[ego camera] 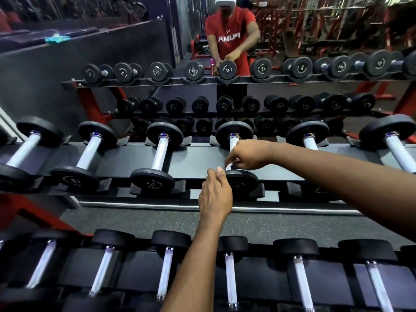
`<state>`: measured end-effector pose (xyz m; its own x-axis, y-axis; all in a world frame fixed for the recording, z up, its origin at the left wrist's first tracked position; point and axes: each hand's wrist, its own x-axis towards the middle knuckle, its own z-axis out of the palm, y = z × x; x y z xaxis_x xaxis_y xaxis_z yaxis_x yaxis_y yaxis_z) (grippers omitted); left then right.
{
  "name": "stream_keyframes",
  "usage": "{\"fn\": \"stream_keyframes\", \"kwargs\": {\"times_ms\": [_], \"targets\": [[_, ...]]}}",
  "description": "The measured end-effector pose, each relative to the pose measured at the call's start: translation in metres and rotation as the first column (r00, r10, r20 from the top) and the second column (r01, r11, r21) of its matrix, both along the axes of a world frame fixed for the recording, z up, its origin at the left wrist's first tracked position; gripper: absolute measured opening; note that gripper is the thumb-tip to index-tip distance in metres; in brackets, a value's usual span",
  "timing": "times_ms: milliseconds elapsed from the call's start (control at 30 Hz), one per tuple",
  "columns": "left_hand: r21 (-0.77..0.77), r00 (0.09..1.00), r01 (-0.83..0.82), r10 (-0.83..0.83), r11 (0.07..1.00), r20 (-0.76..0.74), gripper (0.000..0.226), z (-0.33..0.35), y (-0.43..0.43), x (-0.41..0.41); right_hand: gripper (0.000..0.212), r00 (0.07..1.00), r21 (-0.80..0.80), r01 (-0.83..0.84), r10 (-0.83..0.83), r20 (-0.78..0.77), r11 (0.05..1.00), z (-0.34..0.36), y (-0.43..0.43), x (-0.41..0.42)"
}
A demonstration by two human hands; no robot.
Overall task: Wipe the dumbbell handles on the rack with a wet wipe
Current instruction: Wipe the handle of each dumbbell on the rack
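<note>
We stood facing a wide mirror point(337, 30) that reflected the gym and a person in a red shirt bent over the weights. Below it ran the rack point(195, 158), with one row of black-headed, pale-handled weights on its upper tier and another row on the tier nearest us. Both our arms reached to one dumbbell point(244, 182) on the upper tier, the fourth from the left. Our right hand point(246, 155) came in from the right and lay over the handle point(233, 143), with its fingers curled down and pinching a white wipe point(230, 165). The wipe was pressed against the near end of the handle, just above the near head. Our left hand point(215, 195) came up from below with its back towards us. Its fingers were curled against the left rim of the near head and its thumb pointed up beside the wipe. We could not tell whether this hand truly gripped the head or only rested there.
</note>
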<state>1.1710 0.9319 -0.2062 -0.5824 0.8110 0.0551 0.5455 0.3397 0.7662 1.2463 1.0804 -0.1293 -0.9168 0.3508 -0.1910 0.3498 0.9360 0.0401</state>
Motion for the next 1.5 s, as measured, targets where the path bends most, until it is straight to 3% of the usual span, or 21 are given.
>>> {"fn": "stream_keyframes", "kwargs": {"times_ms": [67, 233, 400, 600, 767, 967, 1167, 1333, 1500], "targets": [[0.011, 1.000, -0.002, 0.002, 1.000, 0.001, 0.038, -0.001, 0.001, 0.000, 0.027, 0.998, -0.058, -0.021, 0.024, 0.065, 0.998, 0.002, -0.002, -0.001], [0.008, 1.000, 0.000, 0.000, 1.000, -0.008, 0.037, -0.001, 0.000, -0.001, 0.021, 0.994, 0.076, 0.086, -0.080, -0.081, 0.993, 0.002, 0.006, -0.001], [0.020, 1.000, -0.013, 0.013, 1.000, -0.011, 0.039, -0.001, 0.001, 0.000, 0.026, 0.991, -0.070, -0.038, 0.047, 0.127, 0.997, 0.000, 0.000, -0.008], [0.008, 1.000, -0.014, 0.014, 1.000, -0.016, 0.042, 0.000, 0.000, 0.000, 0.024, 0.995, 0.055, 0.058, -0.054, -0.081, 0.997, 0.003, 0.007, -0.003], [0.014, 1.000, -0.007, 0.007, 1.000, -0.020, 0.042, 0.002, 0.000, 0.000, 0.030, 0.999, -0.005, -0.032, 0.032, 0.023, 0.999, -0.003, 0.004, 0.003], [0.002, 1.000, -0.002, 0.002, 1.000, -0.017, 0.043, 0.001, 0.000, 0.000, 0.030, 0.981, 0.175, 0.063, -0.028, -0.194, 0.983, -0.005, 0.015, 0.006], [0.005, 1.000, -0.003, 0.003, 1.000, -0.019, 0.038, 0.000, 0.000, 0.000, 0.033, 0.985, 0.260, -0.001, 0.046, -0.167, 0.965, -0.013, 0.014, 0.011], [0.010, 1.000, -0.013, 0.014, 1.000, -0.019, 0.038, -0.001, 0.001, 0.000, 0.036, 0.935, 0.297, 0.188, -0.077, -0.347, 0.936, -0.015, 0.033, 0.012], [0.001, 1.000, -0.012, 0.012, 1.000, -0.020, 0.038, 0.000, 0.001, -0.001, 0.040, 0.847, 0.353, 0.197, 0.023, -0.532, 0.915, -0.053, 0.025, 0.024]]}}
